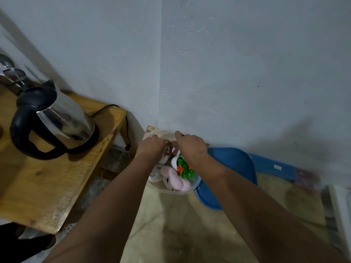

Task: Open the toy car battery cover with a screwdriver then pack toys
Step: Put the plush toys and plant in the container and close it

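Note:
A clear plastic container [190, 189] sits on the table in the wall corner. Inside lie a pink plush toy [175, 180], a white plush with a drawn face [154, 174], a brown plush [171, 148] and a small white pot of green plastic leaves with orange flowers [185, 168]. My left hand [151, 149] reaches over the container's far left side with fingers curled down. My right hand [190, 144] hovers over the far right side, fingers bent toward the rim. Whether either hand grips anything is hidden. No toy car or screwdriver shows.
A blue lid [235, 168] lies to the right of the container, against the wall. A steel kettle with a black handle [51, 120] stands on a wooden table [57, 186] to the left, its cord hanging off the edge. A white object's edge [341, 205] is at far right.

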